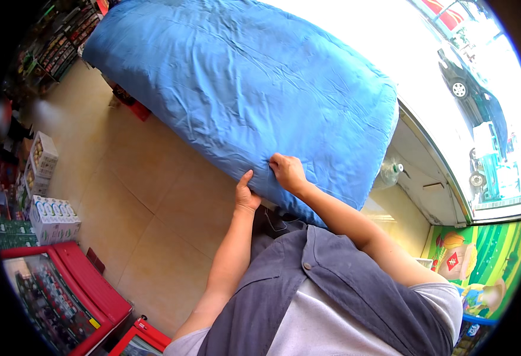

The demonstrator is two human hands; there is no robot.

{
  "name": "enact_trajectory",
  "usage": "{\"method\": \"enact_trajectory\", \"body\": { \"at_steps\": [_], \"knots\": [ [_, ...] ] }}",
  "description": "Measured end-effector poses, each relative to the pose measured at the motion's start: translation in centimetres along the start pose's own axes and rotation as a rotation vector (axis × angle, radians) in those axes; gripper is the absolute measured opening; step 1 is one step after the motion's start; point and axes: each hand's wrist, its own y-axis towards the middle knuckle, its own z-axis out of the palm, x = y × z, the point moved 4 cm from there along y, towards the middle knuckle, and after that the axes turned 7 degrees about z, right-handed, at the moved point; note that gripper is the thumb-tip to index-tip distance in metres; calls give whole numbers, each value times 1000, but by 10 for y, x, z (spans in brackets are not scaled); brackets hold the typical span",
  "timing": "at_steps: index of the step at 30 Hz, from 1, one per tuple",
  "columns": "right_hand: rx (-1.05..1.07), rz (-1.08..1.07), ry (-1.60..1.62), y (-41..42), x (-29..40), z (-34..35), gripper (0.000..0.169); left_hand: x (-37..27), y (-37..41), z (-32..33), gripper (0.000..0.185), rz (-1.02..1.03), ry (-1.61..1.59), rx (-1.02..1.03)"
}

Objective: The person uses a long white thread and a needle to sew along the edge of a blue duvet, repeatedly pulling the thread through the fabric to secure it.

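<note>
A large, thick blue quilt (242,89) is spread out in front of me, its cloth wrinkled. My left hand (248,193) grips the quilt's near edge, thumb on top and the other fingers hidden under the cloth. Just to the right, my right hand (289,172) pinches the top cloth a little in from that edge. Whether something small sits between those fingertips is too fine to tell. Below the edge, close to my dark apron, a thin pale cord or thread (274,226) hangs in a loop.
Red-framed display freezers (91,285) stand at the lower left, near stacked cartons (56,218) and stocked shelves (60,53). A clear plastic bottle (389,172) is beyond the quilt's right end, by a window ledge (429,178). Tiled floor (153,187) lies to the left.
</note>
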Motion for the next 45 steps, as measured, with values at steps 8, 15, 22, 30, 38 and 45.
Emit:
{"method": "enact_trajectory", "body": {
  "at_steps": [8, 15, 22, 30, 38, 45],
  "knots": [
    [95, 41, -75, -3, 8, -13, 12, -1, -5, 2, 49, 90, 22, 12],
    [92, -25, -135, 4, 9, -4, 11, 4, 5, -4, 40, 299, 165, 9],
    [123, -6, -175, 18, 18, 4, 13, 2, 6, 3, 42, 388, 242, 16],
    [108, 2, -90, 21, 10, 11, 12, -6, 4, 9, 52, 383, 347, 40],
    [159, 33, -102, 21, -5, 19, 11, -9, 10, 8, 53, 90, 57, 92],
    [114, -38, -175, 21, 0, 18, 9, -12, 30, 4, 59, 58, 15, 93]
  ]
}}
